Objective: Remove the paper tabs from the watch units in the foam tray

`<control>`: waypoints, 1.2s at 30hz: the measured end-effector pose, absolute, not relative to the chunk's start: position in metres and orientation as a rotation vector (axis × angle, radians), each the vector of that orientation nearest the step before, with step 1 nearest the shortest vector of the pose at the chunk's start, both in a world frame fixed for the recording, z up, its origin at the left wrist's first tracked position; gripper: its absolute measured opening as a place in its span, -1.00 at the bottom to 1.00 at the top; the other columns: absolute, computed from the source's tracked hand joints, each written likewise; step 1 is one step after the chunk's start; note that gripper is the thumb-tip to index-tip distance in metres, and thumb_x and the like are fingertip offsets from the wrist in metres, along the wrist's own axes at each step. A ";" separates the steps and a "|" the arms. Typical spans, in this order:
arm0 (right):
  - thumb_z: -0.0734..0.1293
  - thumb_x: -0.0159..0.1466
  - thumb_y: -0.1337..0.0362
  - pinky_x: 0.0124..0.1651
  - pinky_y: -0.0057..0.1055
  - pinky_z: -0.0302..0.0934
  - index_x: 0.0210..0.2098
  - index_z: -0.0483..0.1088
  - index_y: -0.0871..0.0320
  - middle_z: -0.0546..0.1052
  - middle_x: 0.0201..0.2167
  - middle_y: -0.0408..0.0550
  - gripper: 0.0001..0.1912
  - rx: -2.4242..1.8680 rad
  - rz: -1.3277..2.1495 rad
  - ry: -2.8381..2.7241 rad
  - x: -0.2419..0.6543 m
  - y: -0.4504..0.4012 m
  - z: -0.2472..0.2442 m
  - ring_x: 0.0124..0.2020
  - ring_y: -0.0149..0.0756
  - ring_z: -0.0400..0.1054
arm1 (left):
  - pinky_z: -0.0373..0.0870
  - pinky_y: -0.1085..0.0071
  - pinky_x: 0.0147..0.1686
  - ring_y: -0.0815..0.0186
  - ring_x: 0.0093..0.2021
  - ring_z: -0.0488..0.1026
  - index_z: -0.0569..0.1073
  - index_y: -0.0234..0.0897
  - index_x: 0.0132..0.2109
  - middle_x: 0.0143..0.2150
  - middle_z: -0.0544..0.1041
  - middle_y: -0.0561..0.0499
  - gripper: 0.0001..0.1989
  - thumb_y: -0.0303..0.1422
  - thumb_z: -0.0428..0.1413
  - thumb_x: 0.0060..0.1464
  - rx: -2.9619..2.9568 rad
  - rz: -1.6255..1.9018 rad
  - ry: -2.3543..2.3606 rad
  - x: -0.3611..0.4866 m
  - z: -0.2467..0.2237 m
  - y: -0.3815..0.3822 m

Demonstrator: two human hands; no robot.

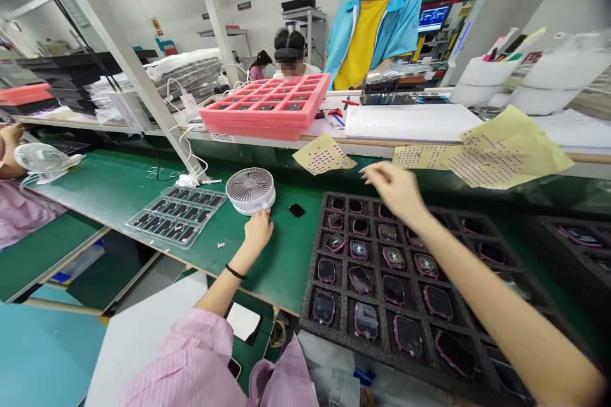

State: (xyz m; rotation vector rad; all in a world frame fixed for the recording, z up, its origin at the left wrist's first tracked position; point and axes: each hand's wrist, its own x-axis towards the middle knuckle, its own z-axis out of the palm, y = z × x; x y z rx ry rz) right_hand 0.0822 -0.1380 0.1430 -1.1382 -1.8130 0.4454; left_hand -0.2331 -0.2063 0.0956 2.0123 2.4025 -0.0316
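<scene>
My left hand (258, 231) is at the base of a round white fan (251, 189) on the green bench, its fingers curled around something small with an orange end. My right hand (394, 187) hangs over the far edge of a black foam tray (344, 327), just below the yellow dotted sheets (422, 157). Its fingers are bent together, and anything between them is too small to make out. Watches with dark screens and reddish frames fill the tray's compartments; a few screens are lit. A small black watch body (296, 210) lies between fan and tray.
A clear tray of dark parts (176, 216) lies left of the fan. Above, the shelf holds a pink foam tray (262, 121), papers (410, 123) and white pen cups (484, 79). A person in blue (401, 19) stands behind it. Another fan (42, 159) is far left.
</scene>
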 end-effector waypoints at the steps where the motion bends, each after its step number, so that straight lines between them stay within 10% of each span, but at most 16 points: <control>1: 0.24 0.33 0.23 -0.09 -0.21 0.31 -0.15 0.42 0.20 0.49 -0.20 -0.01 -0.80 -1.230 0.421 -1.891 0.072 -0.136 0.136 -0.18 -0.24 0.40 | 0.39 0.28 -0.12 0.02 0.04 0.40 0.30 -0.47 0.00 0.02 0.38 -0.33 -0.72 -0.37 -0.07 0.21 1.991 -0.032 2.416 -0.233 0.092 -0.206; 10: 0.26 0.26 0.26 0.00 -0.02 0.14 -0.23 0.41 0.26 0.42 -0.11 0.33 -0.82 -1.754 0.280 -2.084 0.008 -0.107 0.069 -0.01 0.10 0.26 | 0.36 0.33 -0.10 0.16 -0.06 0.46 0.34 -0.34 -0.13 -0.08 0.48 -0.19 -0.82 -0.52 -0.10 0.16 1.986 0.013 2.124 -0.248 0.086 -0.212; 16: 0.29 0.23 0.25 0.04 -0.03 0.10 -0.29 0.35 0.17 0.36 -0.05 0.23 -0.89 -1.672 0.428 -1.999 0.013 -0.101 0.065 0.05 0.07 0.19 | 0.44 0.42 -0.33 0.28 -0.34 0.53 0.26 -0.26 0.02 -0.26 0.57 -0.02 -0.70 -0.45 -0.06 0.12 1.871 0.240 1.782 -0.266 0.092 -0.219; 21: 0.32 0.19 0.21 0.04 -0.13 0.15 -0.30 0.30 0.08 0.48 -0.22 -0.05 -0.88 -1.421 0.721 -1.884 0.034 -0.109 0.064 -0.09 -0.16 0.35 | 0.36 0.46 -0.55 0.38 -0.59 0.40 0.34 -0.27 -0.31 -0.47 0.54 0.05 -0.80 -0.21 0.07 0.01 1.580 0.588 1.607 -0.278 0.097 -0.230; 26: 0.41 0.05 0.06 0.00 -0.25 0.20 -0.39 0.32 0.09 0.53 -0.34 -0.09 -0.71 -1.192 0.986 -1.592 0.042 -0.118 0.064 -0.19 -0.22 0.42 | 0.39 0.43 -0.44 0.34 -0.46 0.44 0.50 -0.30 -0.29 -0.40 0.57 -0.02 -0.68 -0.14 0.21 -0.12 1.390 0.703 1.446 -0.280 0.109 -0.231; 33: 0.33 0.10 -0.10 -0.43 -0.38 0.23 -0.27 0.40 0.13 0.42 -0.55 -0.17 -0.57 -0.941 1.326 -1.198 0.008 -0.144 0.088 -0.56 -0.39 0.29 | 0.42 0.35 -0.08 0.22 -0.08 0.43 0.44 -0.32 -0.44 -0.18 0.49 -0.10 -0.59 -0.03 0.07 0.06 1.435 0.973 1.137 -0.229 0.123 -0.224; 36: 0.35 0.11 -0.06 -0.64 -0.48 0.00 -0.24 0.41 0.13 0.31 -0.63 -0.26 -0.60 -0.829 1.529 -1.095 -0.010 -0.161 0.096 -0.70 -0.50 0.09 | 0.49 0.36 -0.26 0.27 -0.24 0.51 0.29 -0.31 -0.46 -0.21 0.47 -0.08 -0.56 0.00 0.10 0.04 1.214 0.848 0.831 -0.193 0.118 -0.220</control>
